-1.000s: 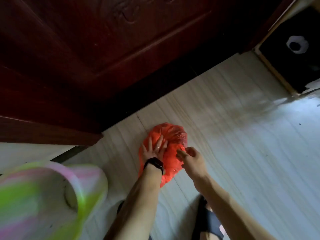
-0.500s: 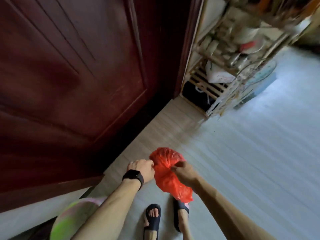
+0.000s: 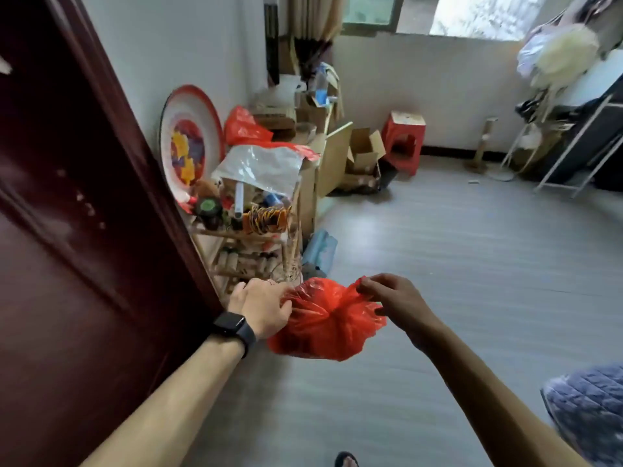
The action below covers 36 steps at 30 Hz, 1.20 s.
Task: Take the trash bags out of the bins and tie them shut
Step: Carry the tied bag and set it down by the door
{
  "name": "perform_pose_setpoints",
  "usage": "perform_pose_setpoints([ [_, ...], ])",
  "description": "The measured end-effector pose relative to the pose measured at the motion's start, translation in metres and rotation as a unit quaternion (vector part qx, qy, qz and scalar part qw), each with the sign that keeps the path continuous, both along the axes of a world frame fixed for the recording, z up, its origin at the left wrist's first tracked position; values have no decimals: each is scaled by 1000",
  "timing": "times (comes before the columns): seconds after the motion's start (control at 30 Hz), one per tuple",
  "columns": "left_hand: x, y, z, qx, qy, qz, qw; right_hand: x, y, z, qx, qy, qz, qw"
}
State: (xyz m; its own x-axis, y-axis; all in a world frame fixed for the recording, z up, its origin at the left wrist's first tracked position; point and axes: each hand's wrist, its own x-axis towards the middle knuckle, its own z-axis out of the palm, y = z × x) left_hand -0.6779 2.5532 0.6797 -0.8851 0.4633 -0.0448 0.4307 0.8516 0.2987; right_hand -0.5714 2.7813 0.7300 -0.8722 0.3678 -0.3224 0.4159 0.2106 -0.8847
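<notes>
Two hands, left hand (image 3: 266,306) and right hand (image 3: 394,305); two red bags, the held bag (image 3: 323,321) at lower centre and the shelf bag (image 3: 244,128) at upper left; one red stool (image 3: 403,143); one open cardboard box (image 3: 365,151); one black watch (image 3: 234,326).

The fingertips of the left hand (image 3: 266,306) are hidden in the folds of the red bag (image 3: 323,318). At the bottom edge a foot (image 3: 344,460) is cut off, and the small items on the centre-left shelf (image 3: 242,235) are too blurred to name.

Blk square smartwatch (image 3: 233,326) w/ blk strap on wrist of left hand (image 3: 266,306); dark sandal (image 3: 345,460) on foot.
</notes>
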Motion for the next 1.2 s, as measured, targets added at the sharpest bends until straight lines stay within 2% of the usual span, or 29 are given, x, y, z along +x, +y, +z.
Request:
perform_pose_setpoints([
  [0.13, -11, 84, 60, 57, 37, -59, 996, 8, 66, 51, 1, 80, -74, 994],
  [0.27, -34, 185, 86, 36, 56, -114, 991, 2, 154, 68, -25, 114, -116, 986],
  [0.47, -76, 325, 107, -24, 51, -152, 987, -8, 290, 74, -18, 113, -155, 981],
  [0.8, -158, 545, 97, -66, 43, -228, 970, -35, 504, 56, -16, 108, -263, 959],
  [1.2, -291, 849, 81, -46, 32, -362, 931, -103, 735, 57, -9, 84, -407, 910],
])
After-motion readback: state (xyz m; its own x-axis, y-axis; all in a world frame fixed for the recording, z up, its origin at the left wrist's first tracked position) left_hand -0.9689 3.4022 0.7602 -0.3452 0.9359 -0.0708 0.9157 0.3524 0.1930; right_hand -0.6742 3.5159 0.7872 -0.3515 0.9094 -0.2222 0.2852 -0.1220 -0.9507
